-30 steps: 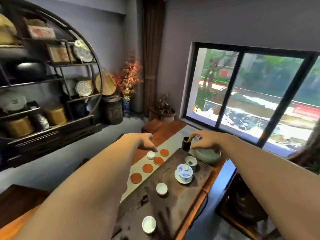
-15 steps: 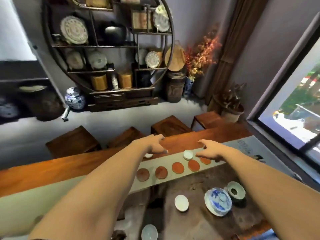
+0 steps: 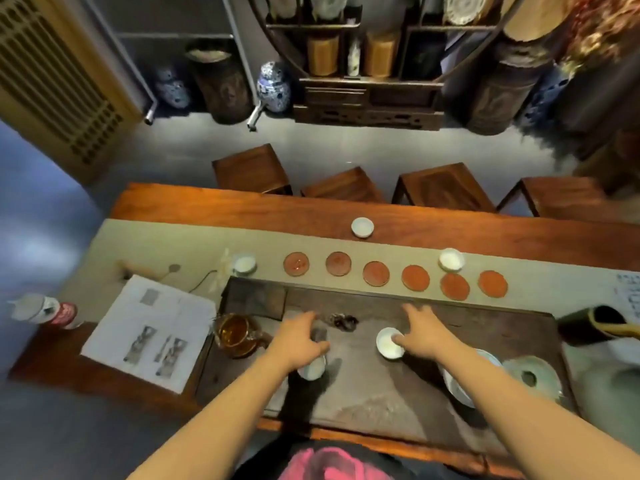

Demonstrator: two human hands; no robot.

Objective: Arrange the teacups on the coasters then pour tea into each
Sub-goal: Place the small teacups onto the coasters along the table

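Several round reddish coasters (image 3: 376, 273) lie in a row on the beige runner (image 3: 180, 244). One white teacup (image 3: 362, 226) stands on the wood beyond the runner, another (image 3: 451, 259) just behind the coasters, and a third (image 3: 244, 265) to the left of the row. On the dark tea tray (image 3: 381, 393), my right hand (image 3: 420, 336) has spread fingers and its thumb touches the rim of a teacup (image 3: 388, 344). My left hand (image 3: 298, 341) hovers over another teacup (image 3: 313, 370), half hiding it. A glass pitcher of amber tea (image 3: 235, 336) stands left of the tray.
A blue-and-white lidded bowl (image 3: 460, 389) is partly hidden under my right forearm, with a green strainer dish (image 3: 531, 375) beside it. A dark tool holder (image 3: 585, 327) lies at the right. Printed sheets (image 3: 149, 330) and a bottle (image 3: 45, 311) lie at the left. Wooden stools (image 3: 252, 168) line the far side.
The view has tilted down over the table. Both hands have pulled back from the coaster row to the tea tray, each now at a teacup there.
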